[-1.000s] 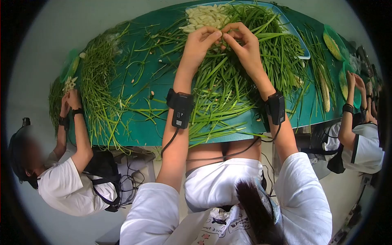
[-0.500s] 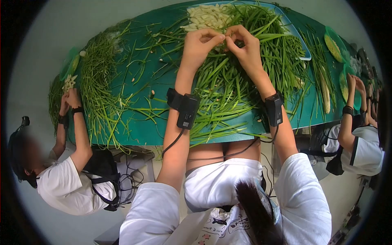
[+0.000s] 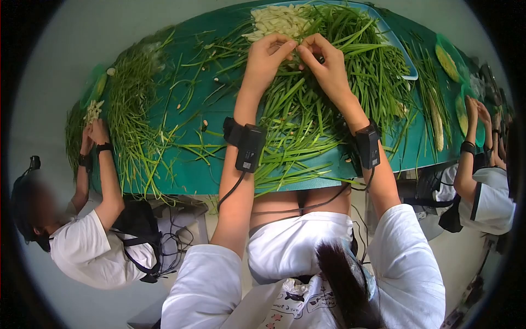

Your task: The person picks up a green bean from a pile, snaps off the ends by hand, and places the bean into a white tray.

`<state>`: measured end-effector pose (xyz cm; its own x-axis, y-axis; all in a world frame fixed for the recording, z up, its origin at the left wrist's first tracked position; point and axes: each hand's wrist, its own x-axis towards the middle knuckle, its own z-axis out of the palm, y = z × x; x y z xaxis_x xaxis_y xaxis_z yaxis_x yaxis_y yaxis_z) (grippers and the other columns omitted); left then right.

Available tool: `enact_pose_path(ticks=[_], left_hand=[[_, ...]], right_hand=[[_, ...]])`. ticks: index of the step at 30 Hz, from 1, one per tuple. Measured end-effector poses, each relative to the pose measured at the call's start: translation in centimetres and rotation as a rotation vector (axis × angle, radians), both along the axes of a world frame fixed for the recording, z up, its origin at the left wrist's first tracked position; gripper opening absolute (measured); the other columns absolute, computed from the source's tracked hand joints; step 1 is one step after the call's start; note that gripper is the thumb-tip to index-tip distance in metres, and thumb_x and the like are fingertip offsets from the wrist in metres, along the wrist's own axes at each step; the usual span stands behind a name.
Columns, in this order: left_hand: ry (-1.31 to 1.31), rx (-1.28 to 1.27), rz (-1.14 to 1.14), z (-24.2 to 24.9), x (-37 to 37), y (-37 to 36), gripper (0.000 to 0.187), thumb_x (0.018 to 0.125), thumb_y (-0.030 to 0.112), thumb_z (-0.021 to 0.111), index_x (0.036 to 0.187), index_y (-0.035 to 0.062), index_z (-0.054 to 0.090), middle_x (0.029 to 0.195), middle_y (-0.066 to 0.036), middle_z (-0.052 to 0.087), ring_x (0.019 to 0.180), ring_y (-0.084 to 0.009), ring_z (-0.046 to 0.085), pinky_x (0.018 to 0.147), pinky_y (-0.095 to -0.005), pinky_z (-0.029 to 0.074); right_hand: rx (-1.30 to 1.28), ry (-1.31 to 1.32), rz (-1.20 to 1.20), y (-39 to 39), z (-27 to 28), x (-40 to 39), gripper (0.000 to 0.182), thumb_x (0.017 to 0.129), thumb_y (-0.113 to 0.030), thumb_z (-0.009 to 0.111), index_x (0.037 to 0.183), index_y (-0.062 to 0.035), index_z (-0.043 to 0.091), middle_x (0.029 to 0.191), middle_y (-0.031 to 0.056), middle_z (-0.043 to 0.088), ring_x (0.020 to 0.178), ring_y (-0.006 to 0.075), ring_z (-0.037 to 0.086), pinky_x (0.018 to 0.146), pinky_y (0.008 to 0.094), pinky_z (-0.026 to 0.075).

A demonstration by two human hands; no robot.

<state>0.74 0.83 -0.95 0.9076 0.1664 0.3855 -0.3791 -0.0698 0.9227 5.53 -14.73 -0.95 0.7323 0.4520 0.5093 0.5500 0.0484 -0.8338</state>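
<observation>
My left hand (image 3: pixel 264 64) and my right hand (image 3: pixel 329 68) meet above a heap of long green leafy stalks (image 3: pixel 298 115). Thumb and forefinger are pinched together on each hand, the tips almost touching. Whatever sits between them is too small and too covered to make out. Just beyond my fingers lies a pile of pale, bulb-like white pieces (image 3: pixel 279 23). Beside it, more green stalks (image 3: pixel 350 24) spread over a blue-rimmed tray (image 3: pixel 412 75).
Loose stalks (image 3: pixel 137 109) cover the left of the green table (image 3: pixel 189 126). A co-worker's hands (image 3: pixel 96 131) hold white-ended stalks there. Green baskets (image 3: pixel 446 57) and another person's hands (image 3: pixel 476 112) are at the right. Cables hang from my wrist devices (image 3: pixel 252 148).
Both my hands have shifted slightly left and away from me, still pinched close together. The heap and the tray look the same.
</observation>
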Motion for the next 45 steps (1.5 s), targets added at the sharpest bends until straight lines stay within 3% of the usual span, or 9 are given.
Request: enact_pose_path(ticks=[5,10,16,21,31,45], left_hand=[[-0.018,0.053,0.118,-0.6,0.3,0.0,0.024,0.094,0.020,0.057,0.099,-0.0032,0.059,0.084,-0.005,0.062,0.075,-0.0114,0.058,0.066,-0.0266,0.045],[0.003,-0.029,0.129,-0.3,-0.1,-0.1,0.026,0.096,0.022,0.052,0.100,-0.0028,0.057,0.083,-0.004,0.060,0.073,-0.0127,0.059,0.066,-0.0276,0.045],[0.037,0.042,0.079,-0.2,0.0,0.0,0.024,0.094,0.023,0.056,0.099,0.0002,0.060,0.086,-0.005,0.063,0.072,-0.0124,0.060,0.067,-0.0259,0.045],[0.070,0.089,-0.018,0.1,-0.2,-0.3,0.021,0.092,0.017,0.060,0.103,-0.0007,0.059,0.093,-0.002,0.061,0.083,-0.0090,0.057,0.077,-0.0256,0.046],[0.037,0.121,-0.030,0.2,-0.5,0.0,0.021,0.091,0.019,0.063,0.101,0.0000,0.061,0.091,0.001,0.059,0.083,-0.0056,0.052,0.076,-0.0222,0.043],[0.062,0.092,-0.021,0.1,-0.4,0.5,0.022,0.089,0.016,0.064,0.102,-0.0025,0.065,0.089,-0.001,0.066,0.079,-0.0060,0.058,0.072,-0.0214,0.047]], right_hand=[[-0.010,-0.171,0.026,0.2,0.1,-0.1,0.015,0.085,-0.014,0.066,0.093,-0.0015,0.060,0.070,0.0046,0.063,0.063,0.0101,0.058,0.058,0.0237,0.044],[0.004,-0.147,-0.045,0.1,0.1,0.2,0.013,0.082,-0.010,0.066,0.091,-0.0004,0.063,0.074,0.0059,0.065,0.066,0.0126,0.060,0.063,0.0253,0.046],[0.029,-0.247,-0.111,-0.1,0.4,0.4,0.013,0.082,-0.008,0.066,0.090,0.0006,0.064,0.078,0.0082,0.066,0.072,0.0148,0.062,0.067,0.0266,0.048],[0.043,-0.278,-0.130,-0.1,0.5,0.3,0.014,0.081,-0.007,0.066,0.092,0.0010,0.064,0.085,0.0091,0.067,0.076,0.0168,0.063,0.070,0.0281,0.049],[0.045,-0.323,-0.133,-0.1,0.6,0.4,0.014,0.080,-0.005,0.065,0.092,0.0011,0.063,0.086,0.0094,0.067,0.077,0.0192,0.063,0.072,0.0289,0.049],[-0.017,-0.280,-0.148,0.0,0.6,-0.1,0.015,0.081,-0.008,0.067,0.091,0.0017,0.063,0.085,0.0101,0.067,0.075,0.0187,0.064,0.071,0.0293,0.049]])
